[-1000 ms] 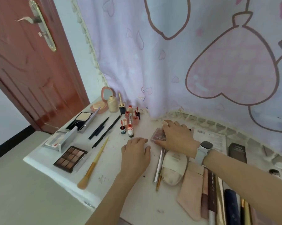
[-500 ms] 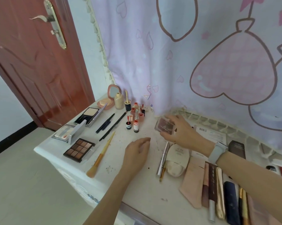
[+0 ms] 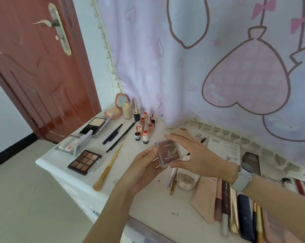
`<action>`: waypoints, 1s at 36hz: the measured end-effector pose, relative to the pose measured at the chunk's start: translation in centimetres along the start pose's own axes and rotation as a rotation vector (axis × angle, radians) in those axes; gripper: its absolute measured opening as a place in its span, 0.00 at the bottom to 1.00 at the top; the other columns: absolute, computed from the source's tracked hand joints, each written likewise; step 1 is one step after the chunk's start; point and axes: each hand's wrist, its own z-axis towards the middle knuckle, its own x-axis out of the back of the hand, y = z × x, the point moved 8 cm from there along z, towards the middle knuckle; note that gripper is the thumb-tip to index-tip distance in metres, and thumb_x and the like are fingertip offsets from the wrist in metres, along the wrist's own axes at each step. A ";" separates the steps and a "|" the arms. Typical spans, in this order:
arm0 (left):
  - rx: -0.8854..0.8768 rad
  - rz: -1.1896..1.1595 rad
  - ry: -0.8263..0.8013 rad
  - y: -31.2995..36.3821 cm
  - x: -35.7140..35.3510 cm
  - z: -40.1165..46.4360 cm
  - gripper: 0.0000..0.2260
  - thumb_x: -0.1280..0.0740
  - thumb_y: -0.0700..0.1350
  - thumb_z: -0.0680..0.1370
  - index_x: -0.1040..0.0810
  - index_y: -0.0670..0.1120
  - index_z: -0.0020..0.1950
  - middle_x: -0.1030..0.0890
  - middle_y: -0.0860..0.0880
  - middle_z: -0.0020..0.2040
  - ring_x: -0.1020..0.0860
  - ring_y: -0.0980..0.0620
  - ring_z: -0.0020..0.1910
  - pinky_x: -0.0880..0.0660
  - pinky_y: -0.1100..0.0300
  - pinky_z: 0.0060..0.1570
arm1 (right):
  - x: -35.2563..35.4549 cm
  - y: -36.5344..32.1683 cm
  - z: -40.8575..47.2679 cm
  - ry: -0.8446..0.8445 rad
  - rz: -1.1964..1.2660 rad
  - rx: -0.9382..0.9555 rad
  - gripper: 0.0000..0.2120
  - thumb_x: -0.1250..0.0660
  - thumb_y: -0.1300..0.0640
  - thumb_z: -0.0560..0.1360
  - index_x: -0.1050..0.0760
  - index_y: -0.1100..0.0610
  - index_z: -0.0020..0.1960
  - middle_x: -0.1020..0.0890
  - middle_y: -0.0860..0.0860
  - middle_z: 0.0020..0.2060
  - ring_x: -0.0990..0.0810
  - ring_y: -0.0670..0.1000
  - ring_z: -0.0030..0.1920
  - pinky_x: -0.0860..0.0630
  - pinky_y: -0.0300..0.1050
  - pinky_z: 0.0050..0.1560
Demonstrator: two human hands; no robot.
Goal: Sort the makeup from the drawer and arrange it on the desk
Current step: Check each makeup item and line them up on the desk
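Note:
I hold a small square eyeshadow compact [image 3: 167, 153] with a clear brownish lid above the white desk [image 3: 144, 206]. My right hand [image 3: 199, 155] grips its top and right edges with fingers and thumb. My left hand [image 3: 144, 168] cups its left side from below, thumb on the edge. On the desk's left lie a nine-pan brown palette [image 3: 85, 161], an open white compact [image 3: 74, 144], a black powder compact [image 3: 95, 126], a pink mirror compact [image 3: 115, 109], a foundation bottle [image 3: 127, 110], several small lip tints [image 3: 145, 128], two black pencils [image 3: 118, 135] and a brush [image 3: 108, 168].
Under my right hand lie a cream puff case [image 3: 185, 181] and thin pens [image 3: 172, 178]. A pink pouch [image 3: 203, 200] and several long tubes and pencils [image 3: 235, 211] line the right. A leaflet [image 3: 224, 149] and dark box [image 3: 251, 162] sit by the curtain [image 3: 200, 64]. A red door [image 3: 34, 67] stands left.
My right hand lifted the eyeshadow compact off the desk and brought it toward me. My left hand rose from the desk and took hold of its left side.

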 end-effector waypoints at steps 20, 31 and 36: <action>-0.257 0.624 0.309 3.0 2.1 -0.3 0.25 0.26 0.43 0.71 0.30 0.64 0.60 0.25 0.57 0.58 0.25 0.57 0.56 0.27 0.70 0.47 | -0.4 2.2 0.8 -0.001 0.552 -0.366 0.18 0.37 0.56 0.78 0.31 0.54 0.67 0.25 0.47 0.63 0.26 0.43 0.62 0.31 0.41 0.66; -0.563 1.184 0.276 4.5 -0.7 -0.9 0.31 0.24 0.48 0.68 0.37 0.63 0.63 0.35 0.62 0.60 0.35 0.64 0.60 0.35 0.75 0.55 | -2.4 2.1 1.7 -0.109 0.634 -0.455 0.16 0.43 0.67 0.78 0.21 0.52 0.53 0.16 0.50 0.46 0.16 0.49 0.47 0.20 0.41 0.47; -0.584 1.251 0.254 4.4 -0.8 -0.7 0.31 0.24 0.49 0.68 0.36 0.59 0.65 0.35 0.61 0.58 0.38 0.69 0.60 0.37 0.77 0.54 | -2.3 2.1 1.5 -0.113 0.683 -0.449 0.14 0.42 0.66 0.78 0.21 0.51 0.50 0.16 0.48 0.44 0.16 0.48 0.45 0.20 0.38 0.45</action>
